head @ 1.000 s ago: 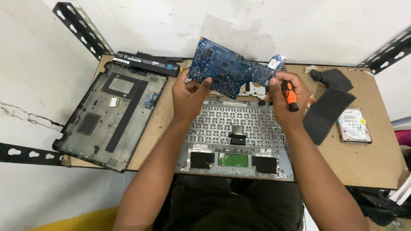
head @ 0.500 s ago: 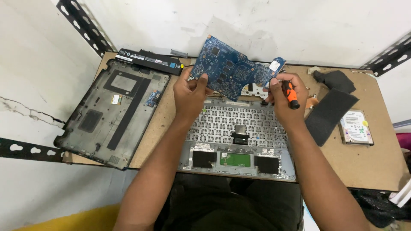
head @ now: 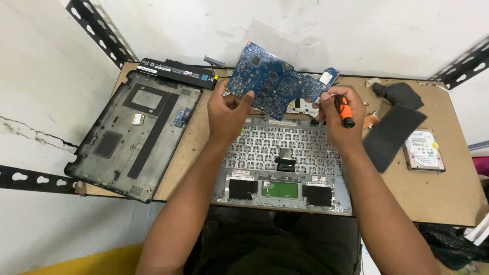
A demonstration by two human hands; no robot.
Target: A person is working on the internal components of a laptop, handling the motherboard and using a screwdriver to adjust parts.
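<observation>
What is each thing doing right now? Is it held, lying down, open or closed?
Blue circuit board: lifted, tilted, held by both hands.
Left hand: gripping the board's left edge.
Right hand: gripping the board's right end, orange screwdriver tucked in it.
Laptop shell: lying open, inside facing up.
Bottom cover: taken off, lying flat.
Black battery: out, lying at the back.
Hard drive: lying flat on the table.

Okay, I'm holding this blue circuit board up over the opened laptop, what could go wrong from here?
The screwdriver shares your right hand with the circuit board, so its tip might scratch the board. Your left hand pinches only one edge, so the board could slip onto the keyboard frame. Bare fingers may also pass static to it.
</observation>
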